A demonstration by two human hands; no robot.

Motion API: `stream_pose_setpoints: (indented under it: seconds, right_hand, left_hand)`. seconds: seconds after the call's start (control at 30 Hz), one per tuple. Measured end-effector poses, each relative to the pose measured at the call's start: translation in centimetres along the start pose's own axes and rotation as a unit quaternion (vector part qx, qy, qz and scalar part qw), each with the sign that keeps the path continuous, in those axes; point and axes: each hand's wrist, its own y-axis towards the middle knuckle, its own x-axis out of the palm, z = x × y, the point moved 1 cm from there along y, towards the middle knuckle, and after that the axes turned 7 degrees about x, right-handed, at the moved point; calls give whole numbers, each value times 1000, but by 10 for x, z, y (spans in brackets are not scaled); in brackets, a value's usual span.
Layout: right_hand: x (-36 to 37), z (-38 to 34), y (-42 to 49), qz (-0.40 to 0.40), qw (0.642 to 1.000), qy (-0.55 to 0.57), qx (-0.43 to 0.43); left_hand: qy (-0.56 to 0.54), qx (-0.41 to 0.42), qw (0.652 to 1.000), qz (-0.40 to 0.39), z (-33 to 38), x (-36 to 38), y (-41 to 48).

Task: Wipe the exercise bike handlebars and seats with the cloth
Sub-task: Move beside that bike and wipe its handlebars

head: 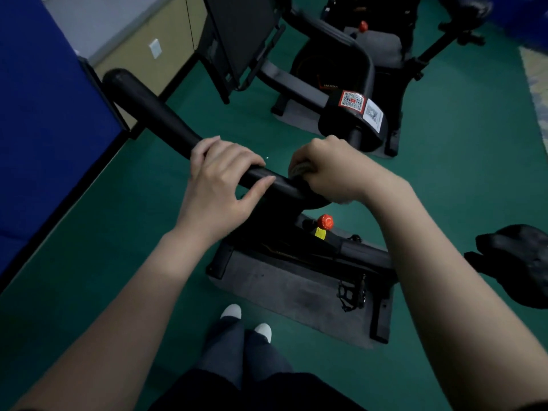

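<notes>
A person stands over an exercise bike and looks down at it. The left hand (219,176) is wrapped over the long black handlebar (154,114), with the fingers curled over the top and the thumb lying along the near side. It seems to hold the bar steady. The right hand (329,170) is closed in a tight fist around a small grey cloth (299,170), and only a bit of the cloth peeks out. The cloth is pressed on the bar near its middle, just beside the left hand. So the job looks to be at the handlebar part. The bar is dark and looks the same all the way along, so it is hard to tell which bits are already clean. The far end of the bar, past the left hand, likely needs a wipe too. The black seat (516,262) sits off to the right, well apart from the cloth, and nothing is touching it. A second bike (326,84) stands behind on the green floor (444,173), and it may need wiping as well. A lot of the job seems to be left.
</notes>
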Motion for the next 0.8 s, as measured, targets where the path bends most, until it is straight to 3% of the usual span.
stream_pose_setpoints:
  seconds: [0.17,0.37,0.47,0.57,0.67,0.73,0.8]
  right_hand:
    - [8,-7,14,-27,985,164,55]
    - [-9,-2,14,-125,992,13,6]
    - [-9,-1,9,-106,994,-24,1]
    - [3,5,-10,0,998,54,-9]
    - [24,11,-42,190,968,164,30]
    - [49,10,-64,320,913,231,102]
    - [75,6,-77,434,814,319,218]
  left_hand:
    - [-13,4,1000,9,-2,1,-1]
    - [-11,18,1000,4,-6,2,-1]
    - [-12,24,1000,-2,-8,2,-2]
    - [-12,30,999,-3,-10,2,-3]
    - [-10,35,999,2,-12,3,-3]
    - [-7,37,999,7,-12,4,-3]
    - [-5,38,999,9,-12,6,-3]
